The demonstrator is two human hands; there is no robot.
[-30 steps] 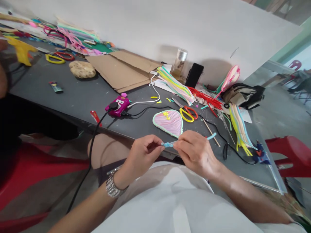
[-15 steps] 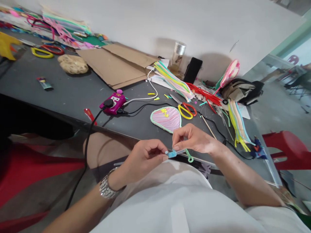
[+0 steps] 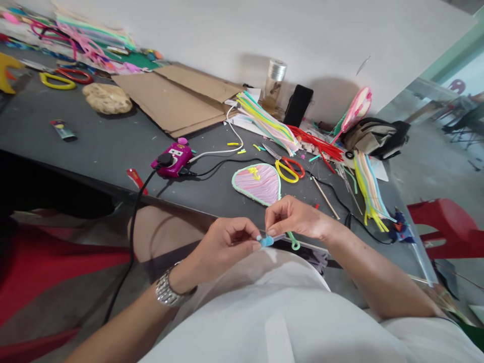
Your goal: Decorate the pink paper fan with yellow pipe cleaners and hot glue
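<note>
Three small pieces are held together just over the near edge of the counter [image 3: 106, 143], in the lower middle of the view: a blue knob [image 3: 266, 241], a pale straw stem [image 3: 280, 236] and a green loop [image 3: 294, 244]. They seem to be cut from plastic straw, so they should be very light and thin, and they can be bent or crushed easily. A hold close to the knob is judged the safest, with only soft pressure, because the loop may flex and the smooth stem may slip.

The fingers of the left hand [image 3: 227, 247] are pressed together on the knob. The fingers of the right hand [image 3: 294, 218] are brought close together just above the stem, but it cannot be told whether they are clamped on it.

Just beyond the hands, a pink leaf-shaped panel [image 3: 257, 184] with a mint border is lying on the counter, and yellow-and-red scissors [image 3: 288, 170] are placed beside it. Further right, a bundle of coloured straws [image 3: 372, 194] is seen.

Compared with one second earlier, the green piece is no longer pointed out to the right of the hand; it is now hanging below as a loop, and the right hand is raised a little.
</note>
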